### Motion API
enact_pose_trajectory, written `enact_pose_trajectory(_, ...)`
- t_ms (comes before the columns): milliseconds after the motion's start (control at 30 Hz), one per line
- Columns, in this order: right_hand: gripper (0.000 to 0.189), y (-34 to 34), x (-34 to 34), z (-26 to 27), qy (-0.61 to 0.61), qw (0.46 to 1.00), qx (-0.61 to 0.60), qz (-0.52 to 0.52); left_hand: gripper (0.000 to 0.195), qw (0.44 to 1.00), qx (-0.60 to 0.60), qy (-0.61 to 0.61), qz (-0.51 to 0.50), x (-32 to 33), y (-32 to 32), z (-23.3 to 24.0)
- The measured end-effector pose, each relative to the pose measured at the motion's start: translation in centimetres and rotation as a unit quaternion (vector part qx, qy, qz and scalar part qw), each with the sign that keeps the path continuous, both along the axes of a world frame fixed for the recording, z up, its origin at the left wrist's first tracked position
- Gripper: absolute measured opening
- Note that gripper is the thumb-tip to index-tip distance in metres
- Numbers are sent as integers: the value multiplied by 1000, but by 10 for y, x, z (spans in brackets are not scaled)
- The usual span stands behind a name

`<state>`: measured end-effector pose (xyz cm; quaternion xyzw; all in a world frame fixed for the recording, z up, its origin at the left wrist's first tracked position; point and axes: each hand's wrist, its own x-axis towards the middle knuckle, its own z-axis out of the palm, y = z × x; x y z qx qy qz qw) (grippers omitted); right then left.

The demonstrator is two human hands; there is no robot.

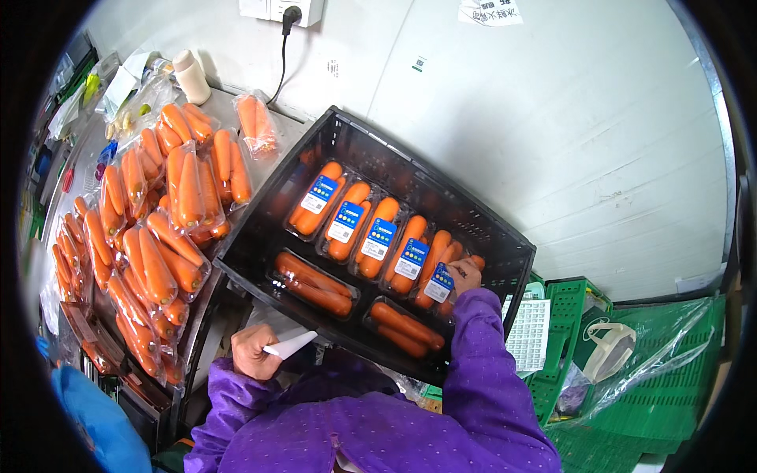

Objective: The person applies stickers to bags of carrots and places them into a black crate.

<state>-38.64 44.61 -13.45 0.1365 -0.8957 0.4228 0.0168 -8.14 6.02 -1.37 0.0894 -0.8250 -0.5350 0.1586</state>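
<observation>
A black plastic crate stands tilted before me, holding several clear-wrapped carrot packs. Blue and white labels lie on the back row, such as on this labelled carrot pack. Nearer me in the crate are two packs with no label showing, a left one and a right one. My right hand reaches in and touches the packs at the row's right end, beside a label; its fingertips are partly hidden. Outside the crate's near left side, my left hand is closed on a curled white strip, seemingly paper.
Bagged carrots are heaped on the metal table to the left, with one bag apart near the wall. A cream bottle stands behind them. A plugged cord hangs there. Green crates and a white grid sheet are at right.
</observation>
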Motion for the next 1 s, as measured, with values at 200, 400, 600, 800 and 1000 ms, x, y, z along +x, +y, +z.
enact_pose_trajectory(200,8,23,-16,-44,-36,999,14,-37,20,1000,-24,0,-2,-3,1,8)
enact_pose_trajectory(400,14,30,-16,-53,53,996,66,-38,21,999,-49,-7,-17,-8,1,6)
enact_pose_trajectory(600,29,-45,11,51,-53,986,-151,-37,14,999,13,27,-28,-17,4,22)
enact_pose_trajectory(800,22,-209,125,157,-222,814,-217,490,7,947,319,19,35,-24,18,35)
enact_pose_trajectory(1000,16,-234,149,179,-390,797,-216,407,26,968,139,77,194,-28,-12,31)
